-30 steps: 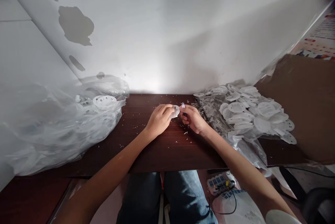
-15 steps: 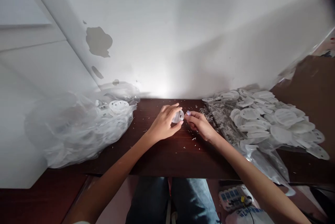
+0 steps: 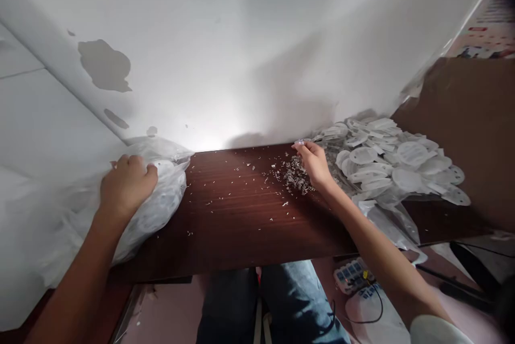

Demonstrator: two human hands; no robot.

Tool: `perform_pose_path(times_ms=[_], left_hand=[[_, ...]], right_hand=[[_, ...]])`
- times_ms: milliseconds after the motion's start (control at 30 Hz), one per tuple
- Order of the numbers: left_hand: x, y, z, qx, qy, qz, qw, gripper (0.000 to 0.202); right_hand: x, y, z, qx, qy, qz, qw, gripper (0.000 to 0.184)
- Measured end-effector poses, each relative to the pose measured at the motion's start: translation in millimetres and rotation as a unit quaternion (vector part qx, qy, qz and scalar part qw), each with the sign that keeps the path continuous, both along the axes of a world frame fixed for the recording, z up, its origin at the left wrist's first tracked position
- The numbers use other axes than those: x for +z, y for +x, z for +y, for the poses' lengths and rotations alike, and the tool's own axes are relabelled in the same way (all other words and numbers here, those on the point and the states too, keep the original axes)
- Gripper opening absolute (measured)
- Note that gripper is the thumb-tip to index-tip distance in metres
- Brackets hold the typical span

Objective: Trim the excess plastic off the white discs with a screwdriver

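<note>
My left hand (image 3: 127, 184) is over the clear plastic bag (image 3: 171, 202) at the left. Its thumb stands apart from the curled fingers, and no disc shows in it; the fingertips are partly hidden. Whitish discs lie inside that bag. Near the heap on the right, my right hand (image 3: 314, 164) pinches a small clear, purple-tinted piece (image 3: 299, 143) between thumb and forefinger. Just below this hand, a pile of tiny pale scraps (image 3: 296, 176) lies on the dark wooden table (image 3: 241, 226).
Many white slotted oval discs (image 3: 410, 153) are heaped on plastic sheeting at the right. A brown board (image 3: 475, 134) rises behind them. The white wall (image 3: 209, 65) borders the table's back edge. Beneath the table, a power strip (image 3: 352, 274) with cables sits at the right.
My left hand has moved from the table's middle to the left bag, and the white disc it held is no longer visible. My right hand has shifted slightly right and away, still pinching the small clear piece.
</note>
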State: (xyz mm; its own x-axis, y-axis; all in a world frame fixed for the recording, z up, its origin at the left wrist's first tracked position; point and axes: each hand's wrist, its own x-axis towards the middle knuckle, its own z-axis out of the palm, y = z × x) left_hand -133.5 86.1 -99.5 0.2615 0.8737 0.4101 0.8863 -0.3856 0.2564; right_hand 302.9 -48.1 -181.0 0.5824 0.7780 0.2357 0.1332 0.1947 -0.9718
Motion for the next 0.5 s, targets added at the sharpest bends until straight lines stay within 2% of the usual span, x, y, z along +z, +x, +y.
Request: perform_pose_path(times_ms=[33,100,167,233,333,433,500], left_hand=[[-3.4,5.7,-4.3,0.028,0.017,0.040,0.999,0.076],[-8.7,20.4,-11.3,0.024,0.033,0.118,0.992,0.075],[-13.0,33.7,-13.5,-0.050,0.018,0.167,0.984,0.067],[-16.9,41.0,-11.6,-0.086,-0.004,0.187,0.979,0.060],[-20.1,38.7,-5.7,-0.038,-0.037,0.211,0.976,0.060],[-18.2,22.2,2.8,0.024,-0.043,0.216,0.975,0.069],[-16.4,4.7,12.9,0.039,-0.027,0.166,0.985,0.074]], right_hand=[[-0.9,3.0,1.8,-0.012,0.002,-0.015,1.000,0.029],[-3.0,7.7,4.4,-0.025,-0.003,-0.072,0.997,0.029],[-5.0,10.7,5.8,-0.038,-0.016,-0.154,0.987,0.027],[-5.6,11.9,5.5,-0.065,-0.028,-0.241,0.968,0.024],[-0.3,13.5,0.0,-0.118,-0.070,-0.352,0.926,0.026],[13.6,22.4,-12.0,-0.166,-0.166,-0.436,0.869,0.034],[25.0,35.1,-21.1,-0.193,-0.243,-0.463,0.830,0.037]])
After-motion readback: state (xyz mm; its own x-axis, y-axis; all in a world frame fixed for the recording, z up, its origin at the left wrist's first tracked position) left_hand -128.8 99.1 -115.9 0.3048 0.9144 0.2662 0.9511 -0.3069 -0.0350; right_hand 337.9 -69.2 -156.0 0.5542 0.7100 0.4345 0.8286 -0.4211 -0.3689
